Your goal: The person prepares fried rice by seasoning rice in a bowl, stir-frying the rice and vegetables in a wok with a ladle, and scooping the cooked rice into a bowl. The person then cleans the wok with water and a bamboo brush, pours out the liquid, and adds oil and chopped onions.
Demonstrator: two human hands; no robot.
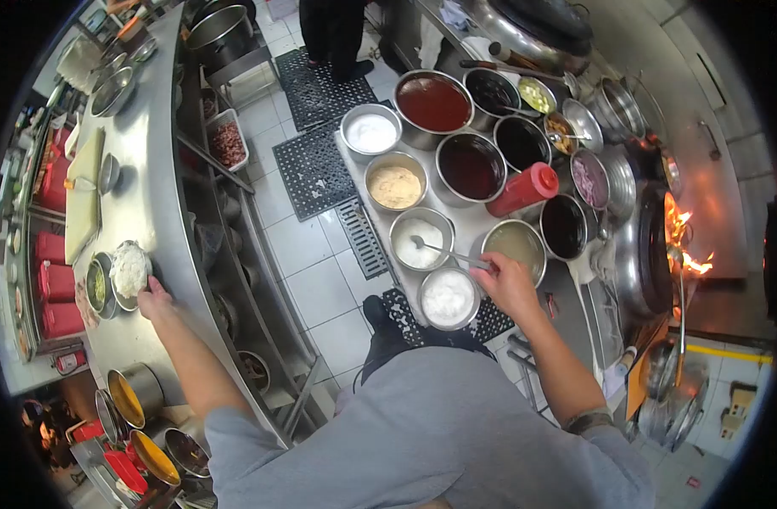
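Note:
My right hand [504, 284] is closed around the handle of a metal spoon [446, 252]. The spoon's tip rests in a round steel container of white powder [418, 231]. Just below it stands a second container of white, grainy powder [448, 299]. On the steel counter to the left, my left hand [157, 301] grips the near rim of a metal bowl [127, 302] heaped with white food [129, 268], whose kind I cannot make out. Touching that bowl is another one with chopped green pieces [97, 282].
Several sauce pots [471, 167] and a red squeeze bottle [524, 188] crowd the right-hand table. Flames [684, 237] rise beside a wok [647, 246] at the far right. Another person's dark-clothed legs [333, 38] stand on the black mat [320, 97] ahead.

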